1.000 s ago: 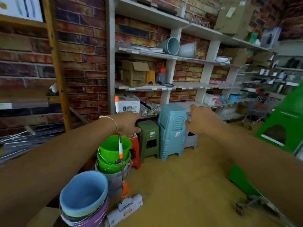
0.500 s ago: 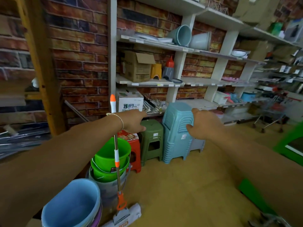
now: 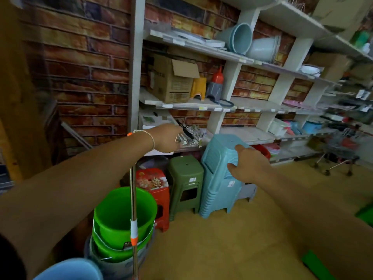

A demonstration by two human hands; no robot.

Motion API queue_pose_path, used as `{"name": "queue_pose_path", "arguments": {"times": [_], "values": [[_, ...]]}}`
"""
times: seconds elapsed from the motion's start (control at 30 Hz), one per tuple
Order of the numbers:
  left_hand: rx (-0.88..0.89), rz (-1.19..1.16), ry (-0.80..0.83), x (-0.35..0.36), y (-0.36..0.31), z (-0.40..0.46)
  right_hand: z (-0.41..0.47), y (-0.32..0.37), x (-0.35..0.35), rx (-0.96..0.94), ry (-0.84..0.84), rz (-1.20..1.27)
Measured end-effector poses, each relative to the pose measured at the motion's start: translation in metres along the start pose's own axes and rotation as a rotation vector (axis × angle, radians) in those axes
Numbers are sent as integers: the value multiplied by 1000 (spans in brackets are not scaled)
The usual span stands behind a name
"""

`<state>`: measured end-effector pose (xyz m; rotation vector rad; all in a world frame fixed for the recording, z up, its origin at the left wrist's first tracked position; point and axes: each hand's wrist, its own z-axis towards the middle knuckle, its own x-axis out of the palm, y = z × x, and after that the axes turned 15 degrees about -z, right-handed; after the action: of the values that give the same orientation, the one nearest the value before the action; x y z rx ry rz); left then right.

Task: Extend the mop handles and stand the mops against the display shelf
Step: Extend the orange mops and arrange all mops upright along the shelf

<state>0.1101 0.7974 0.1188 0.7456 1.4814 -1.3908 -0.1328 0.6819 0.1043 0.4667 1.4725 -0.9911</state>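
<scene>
The mop handle (image 3: 133, 201) stands upright against the display shelf (image 3: 133, 77) — behind the left forearm, rising from the green buckets (image 3: 121, 215). The left hand (image 3: 166, 138) reaches forward, its grip unclear; the right hand (image 3: 249, 164) hangs relaxed, holding nothing.

Both arms outstretched; left hand (image 3: 166, 138) and right hand (image 3: 250, 164) held loose.
</scene>
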Motion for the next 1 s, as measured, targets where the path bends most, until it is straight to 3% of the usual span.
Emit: {"name": "queue_pose_path", "arguments": {"times": [0.2,0.33,0.43,0.6,0.87,1.0], "values": [[-78,-22,-100,-5,79,25,75,61,6,-134,-11,93],[-146,-156,-259,-15,124,25,116,113,20,-271,10,144],[-220,-334,-277,-8,150,15,143,152,39,-400,32,200],[-426,-656,-336,45,189,-9,188,216,100,-587,272,404],[-599,-738,-548,119,189,-12,221,276,168,-941,577,475],[-689,-651,-833,154,175,-19,234,297,169,-1056,634,643]]}}
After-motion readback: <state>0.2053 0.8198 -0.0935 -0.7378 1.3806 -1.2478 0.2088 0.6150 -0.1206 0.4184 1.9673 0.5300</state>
